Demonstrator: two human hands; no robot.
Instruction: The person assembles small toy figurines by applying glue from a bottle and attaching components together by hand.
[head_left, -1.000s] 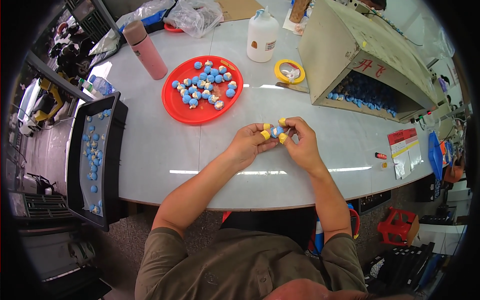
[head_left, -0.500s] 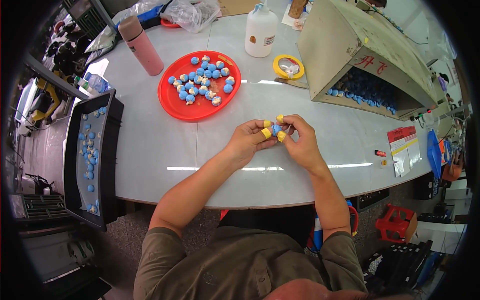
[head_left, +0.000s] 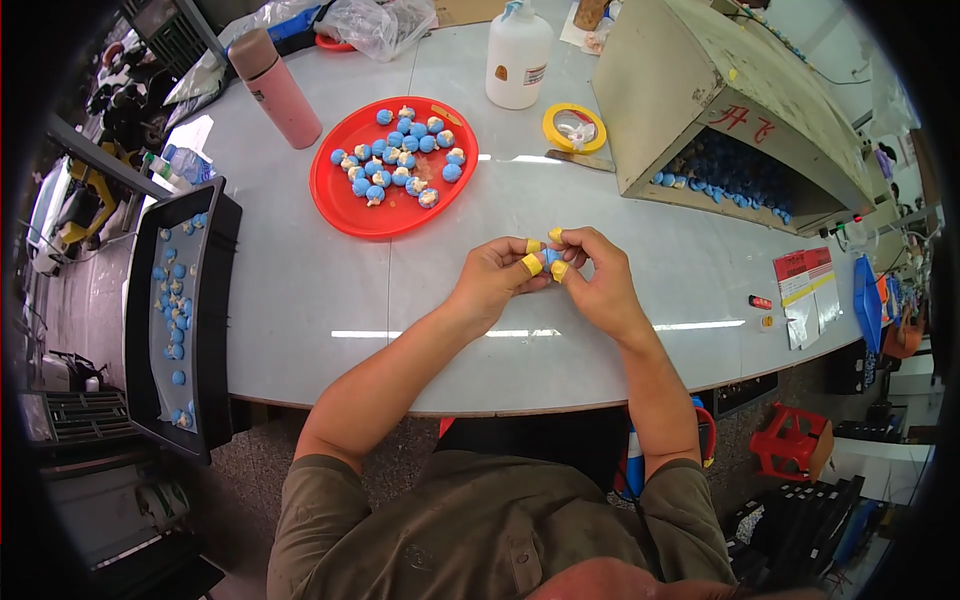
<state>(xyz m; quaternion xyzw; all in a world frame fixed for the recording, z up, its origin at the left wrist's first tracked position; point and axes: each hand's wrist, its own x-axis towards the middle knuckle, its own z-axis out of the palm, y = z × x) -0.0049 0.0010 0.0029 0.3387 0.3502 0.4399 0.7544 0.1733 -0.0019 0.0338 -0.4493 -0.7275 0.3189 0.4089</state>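
Between my fingertips is a small blue piece (head_left: 550, 259), mostly covered by the fingers, so its full shape is hidden. My left hand (head_left: 495, 275) pinches it from the left, and my right hand (head_left: 598, 278) pinches it from the right. Yellow tape wraps the thumb and index fingertips of both hands. Beyond the hands to the left, a round red tray (head_left: 335, 205) carries several small blue-and-cream figures (head_left: 407, 142). Both forearms rest over the grey tabletop (head_left: 300, 330).
A black bin (head_left: 222, 270) with more blue pieces stands at the left. Behind are a pink flask (head_left: 278, 92), a white bottle (head_left: 518, 60), a yellow tape roll (head_left: 574, 128) and a flat blade (head_left: 580, 161). A beige metal box (head_left: 680, 90) full of blue pieces sits back right.
My hands keep their pinch on the small blue piece, with only slight finger movement. The whole view has shifted a little.
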